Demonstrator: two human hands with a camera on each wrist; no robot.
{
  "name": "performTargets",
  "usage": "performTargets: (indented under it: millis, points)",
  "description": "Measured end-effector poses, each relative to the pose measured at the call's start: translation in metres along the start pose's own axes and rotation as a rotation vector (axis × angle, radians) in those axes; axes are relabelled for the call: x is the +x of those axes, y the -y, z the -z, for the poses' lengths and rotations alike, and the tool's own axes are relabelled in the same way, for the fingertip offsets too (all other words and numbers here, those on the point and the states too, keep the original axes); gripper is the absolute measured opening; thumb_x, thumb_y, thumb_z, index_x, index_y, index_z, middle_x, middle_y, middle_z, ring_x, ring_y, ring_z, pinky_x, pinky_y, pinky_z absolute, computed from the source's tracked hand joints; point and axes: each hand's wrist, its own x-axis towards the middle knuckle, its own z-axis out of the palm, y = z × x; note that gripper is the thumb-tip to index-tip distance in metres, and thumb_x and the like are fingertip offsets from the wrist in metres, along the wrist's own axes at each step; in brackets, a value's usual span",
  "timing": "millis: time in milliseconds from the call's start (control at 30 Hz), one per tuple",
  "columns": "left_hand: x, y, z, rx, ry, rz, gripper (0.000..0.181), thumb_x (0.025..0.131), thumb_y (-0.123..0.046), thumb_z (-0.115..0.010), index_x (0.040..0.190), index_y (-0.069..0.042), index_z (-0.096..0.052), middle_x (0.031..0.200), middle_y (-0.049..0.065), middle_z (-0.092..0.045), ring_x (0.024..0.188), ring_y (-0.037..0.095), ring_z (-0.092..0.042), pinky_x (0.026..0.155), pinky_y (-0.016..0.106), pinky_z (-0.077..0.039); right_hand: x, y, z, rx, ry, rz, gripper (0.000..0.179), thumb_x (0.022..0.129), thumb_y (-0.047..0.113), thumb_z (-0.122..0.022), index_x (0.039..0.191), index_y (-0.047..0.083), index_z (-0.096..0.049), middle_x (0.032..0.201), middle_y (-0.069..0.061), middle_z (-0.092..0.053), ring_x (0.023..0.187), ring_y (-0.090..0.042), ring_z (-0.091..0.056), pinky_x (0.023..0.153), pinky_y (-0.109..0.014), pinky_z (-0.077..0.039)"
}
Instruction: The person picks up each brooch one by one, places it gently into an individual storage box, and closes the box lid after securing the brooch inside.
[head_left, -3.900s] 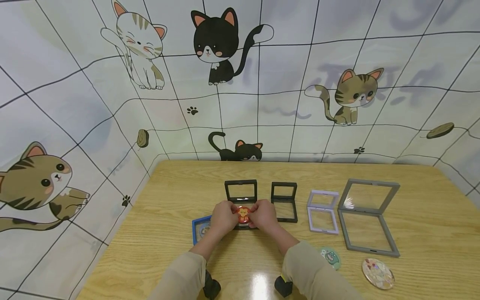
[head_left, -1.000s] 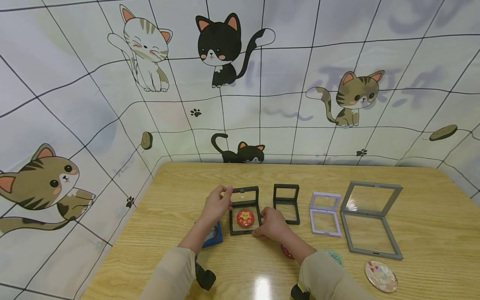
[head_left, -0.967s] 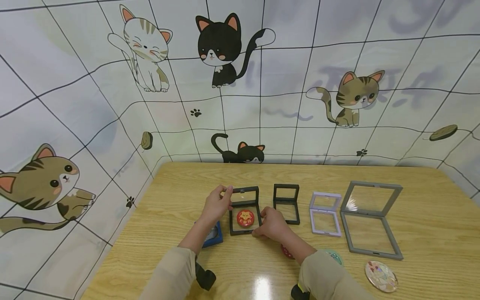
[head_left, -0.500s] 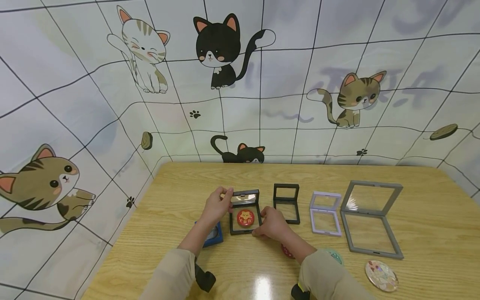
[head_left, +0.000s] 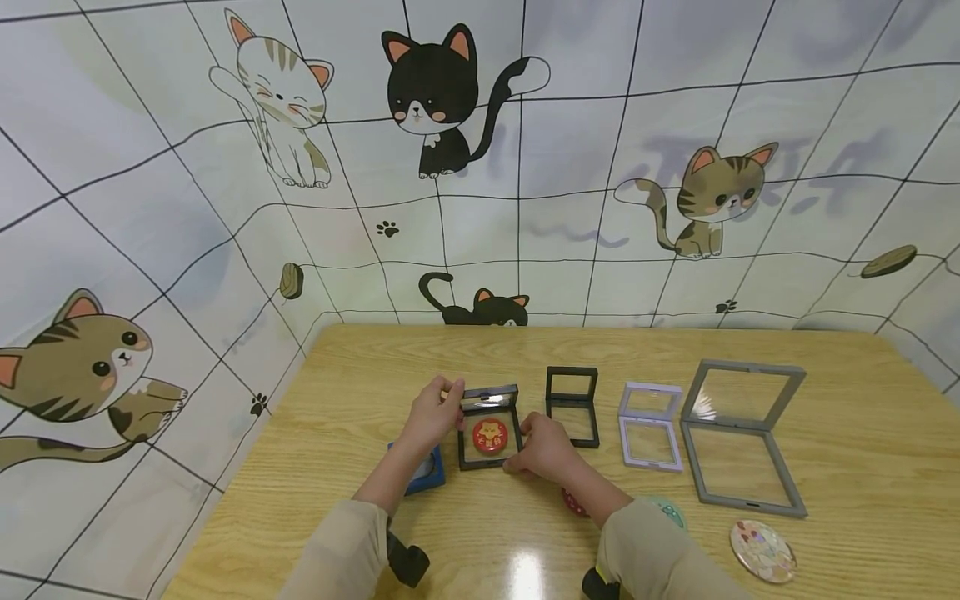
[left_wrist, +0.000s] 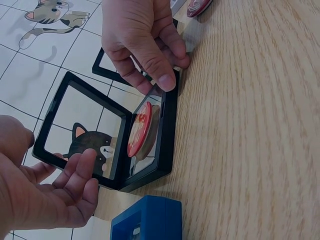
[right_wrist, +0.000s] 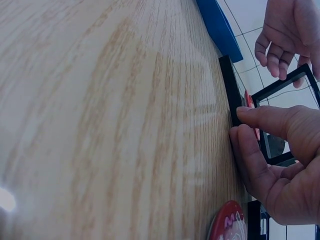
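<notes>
A black hinged display frame point(head_left: 480, 465) lies on the table with its lid point(head_left: 491, 390) tilted up at the back. Inside its base sits a round red button badge point(head_left: 491, 436) with a yellow figure. My left hand point(head_left: 435, 412) holds the lid by its left edge, the fingertips at the rim in the left wrist view. With thumb and fingers my right hand point(head_left: 551, 450) grips the front right corner of the base. The left wrist view shows the badge point(left_wrist: 139, 130) resting on the base's clear film. My right palm hides part of the base's right side.
A blue frame point(head_left: 431, 480) stands beside my left wrist. To the right are a smaller black frame point(head_left: 572, 371), a lilac frame point(head_left: 651, 467) and a grey frame point(head_left: 750, 505), all opened. A dark red badge point(head_left: 574, 502), a green badge point(head_left: 670, 512) and a large patterned badge point(head_left: 763, 552) lie nearer.
Earlier both hands held the red badge over the base; now it lies inside. My left hand has moved to the lid, my right to the corner. Over the last second the lid tilts further forward.
</notes>
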Motion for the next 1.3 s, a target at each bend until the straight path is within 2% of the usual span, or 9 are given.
performTargets:
  millis: [133,267,500,833,1133,1300]
  points:
    - [-0.004,0.000,0.001,-0.002,0.019,-0.001,0.034,0.097,-0.034,-0.038,0.100,-0.002,-0.046,0.078,0.018,-0.056,0.074,0.034,-0.062,0.068,0.040,-0.046,-0.001,0.001,0.000,-0.002,0.001,0.000,0.056,0.065,0.005,-0.078,0.108,-0.012,-0.046,0.059,-0.006,-0.056,0.047,-0.014,-0.057,0.048,-0.025,-0.042]
    - [-0.007,-0.001,0.001,0.000,0.032,-0.002,0.031,0.096,-0.032,-0.040,0.098,-0.002,-0.046,0.080,0.021,-0.056,0.075,0.034,-0.062,0.071,0.042,-0.048,-0.002,0.002,0.000,-0.002,0.001,-0.003,0.057,0.065,0.005,-0.078,0.108,-0.012,-0.046,0.061,-0.007,-0.056,0.048,-0.015,-0.058,0.048,-0.025,-0.042]
    - [-0.010,-0.001,0.002,-0.007,0.060,0.021,0.028,0.095,-0.030,-0.044,0.098,-0.003,-0.045,0.078,0.019,-0.056,0.068,0.031,-0.062,0.063,0.038,-0.049,-0.003,0.003,0.000,0.019,-0.002,-0.011,0.057,0.065,0.004,-0.078,0.109,-0.012,-0.046,0.064,-0.009,-0.054,0.049,-0.016,-0.059,0.049,-0.026,-0.044]
    - [-0.013,0.004,0.003,0.048,0.072,0.037,0.027,0.094,-0.032,-0.045,0.098,-0.006,-0.046,0.080,0.019,-0.058,0.061,0.026,-0.061,0.050,0.031,-0.042,-0.003,0.001,-0.004,0.020,-0.005,-0.012,0.054,0.065,0.003,-0.078,0.107,-0.011,-0.047,0.065,-0.009,-0.054,0.049,-0.015,-0.059,0.048,-0.027,-0.044]
    - [-0.017,0.009,0.005,0.051,0.115,0.029,0.029,0.092,-0.033,-0.049,0.097,-0.005,-0.046,0.079,0.018,-0.057,0.063,0.027,-0.060,0.060,0.036,-0.046,-0.006,0.004,-0.006,0.036,-0.011,-0.023,0.055,0.064,0.004,-0.079,0.107,-0.011,-0.047,0.064,-0.009,-0.054,0.050,-0.015,-0.059,0.048,-0.027,-0.045]
    - [-0.021,0.008,0.006,0.075,0.141,0.016,0.029,0.092,-0.033,-0.050,0.098,-0.005,-0.046,0.074,0.013,-0.055,0.061,0.026,-0.060,0.057,0.034,-0.046,-0.010,0.003,-0.005,0.050,-0.005,0.013,0.056,0.064,0.004,-0.079,0.105,-0.013,-0.045,0.064,-0.010,-0.053,0.048,-0.014,-0.059,0.048,-0.027,-0.046]
